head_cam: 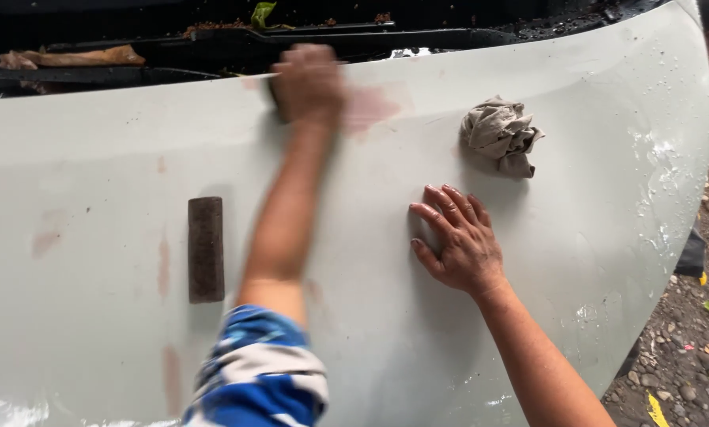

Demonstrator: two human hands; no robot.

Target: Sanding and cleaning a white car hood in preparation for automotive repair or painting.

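My left hand (309, 83) is blurred with motion near the far edge of a pale grey-white car hood (94, 158). It is closed on a small dark pad (274, 93), of which only an edge shows, pressed to the hood by a pinkish rubbed patch (370, 107). My right hand (457, 241) lies flat on the hood with fingers together, holding nothing. A crumpled grey rag (501, 134) sits on the hood just beyond my right hand. To the left of my left forearm a dark rectangular block (206, 249) lies on the hood, apart from both hands.
Black wiper arms (315, 35) and dead leaves lie in the dark cowl behind the hood. Wet streaks shine on the hood's right edge (663, 166). Gravel ground with yellow leaves (694, 340) lies to the right. Faint pinkish marks dot the hood's left side (46, 241).
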